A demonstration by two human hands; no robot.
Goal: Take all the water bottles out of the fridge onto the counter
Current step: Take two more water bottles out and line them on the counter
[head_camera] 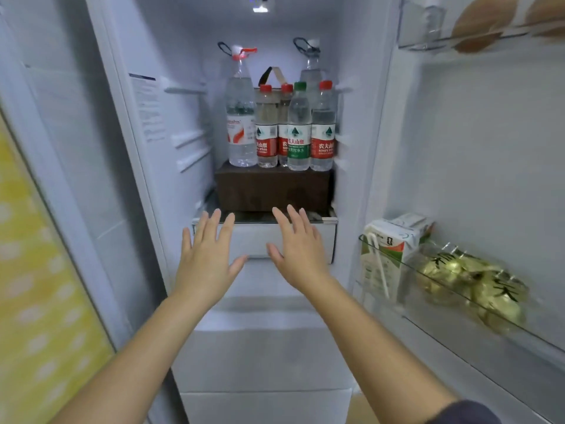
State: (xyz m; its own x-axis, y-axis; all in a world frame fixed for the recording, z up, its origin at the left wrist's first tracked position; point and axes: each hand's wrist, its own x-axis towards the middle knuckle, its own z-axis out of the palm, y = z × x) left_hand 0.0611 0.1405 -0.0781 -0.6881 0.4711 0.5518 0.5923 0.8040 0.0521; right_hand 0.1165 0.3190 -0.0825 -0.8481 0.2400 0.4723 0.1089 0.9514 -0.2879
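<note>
Inside the open fridge, several water bottles stand on a dark brown box point(272, 191). A tall bottle with a red carry handle point(241, 117) is at the left, and another tall one point(310, 68) stands at the back right. In front are red-capped bottles point(266, 130) point(323, 130), one partly hidden point(286, 96), and a green-capped bottle point(299, 130). My left hand point(208, 255) and my right hand point(298, 252) are both held out below the box, fingers spread, holding nothing, in front of a white drawer point(253, 240).
The fridge door at the right has a shelf point(458, 289) holding a carton with a straw point(388, 249) and a bag of gold-wrapped items point(477, 286). An upper door shelf point(458, 38) holds brown rounded items. White drawers point(263, 356) lie below. A yellow patterned surface point(39, 301) is at the left.
</note>
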